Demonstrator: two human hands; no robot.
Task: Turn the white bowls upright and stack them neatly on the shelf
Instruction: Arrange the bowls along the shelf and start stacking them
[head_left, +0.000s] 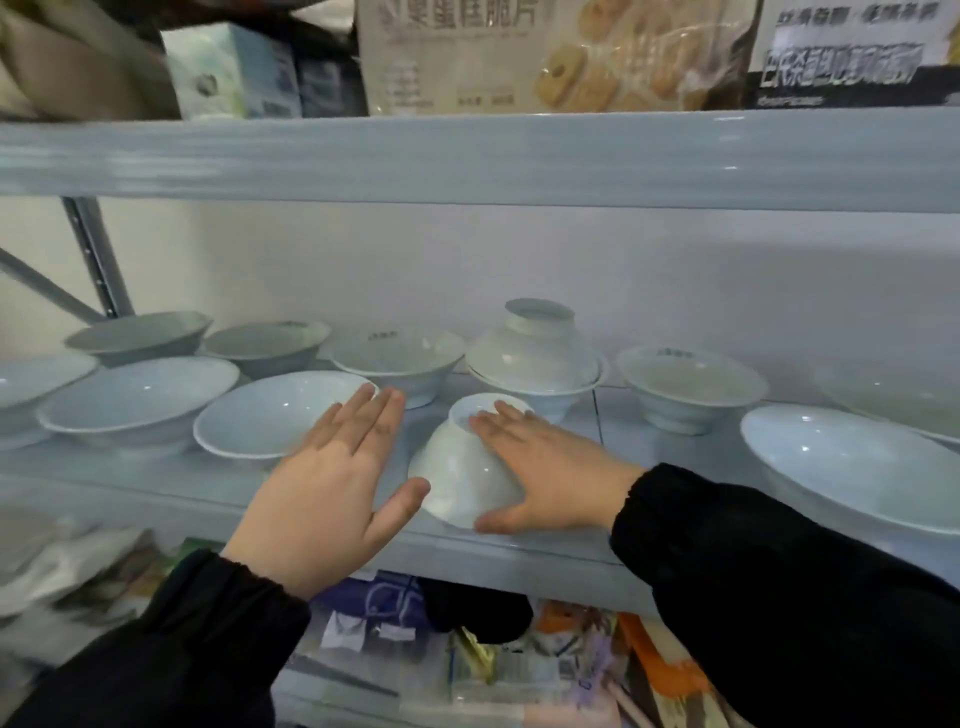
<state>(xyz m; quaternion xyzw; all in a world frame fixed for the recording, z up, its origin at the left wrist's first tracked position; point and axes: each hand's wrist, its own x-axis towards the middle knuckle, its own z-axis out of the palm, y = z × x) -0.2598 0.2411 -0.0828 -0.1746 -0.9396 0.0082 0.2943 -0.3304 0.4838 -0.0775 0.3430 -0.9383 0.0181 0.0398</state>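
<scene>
An upside-down white bowl (462, 467) sits near the front edge of the pale shelf (519, 556), its foot ring tilted away from me. My right hand (550, 467) lies flat on its right side, thumb under the rim. My left hand (332, 483) is spread open just left of it, thumb touching the bowl's side. Behind, another inverted bowl (535, 348) rests on an upright bowl (545, 395). Several upright white bowls stand along the shelf, such as one at the left (260, 415) and one at the right (691, 384).
The shelf above (467, 156) hangs low over the bowls and carries snack bags and boxes. A metal upright (98, 260) stands at the back left. A wide shallow bowl (852, 467) fills the right end. Packaged goods lie on the shelf below.
</scene>
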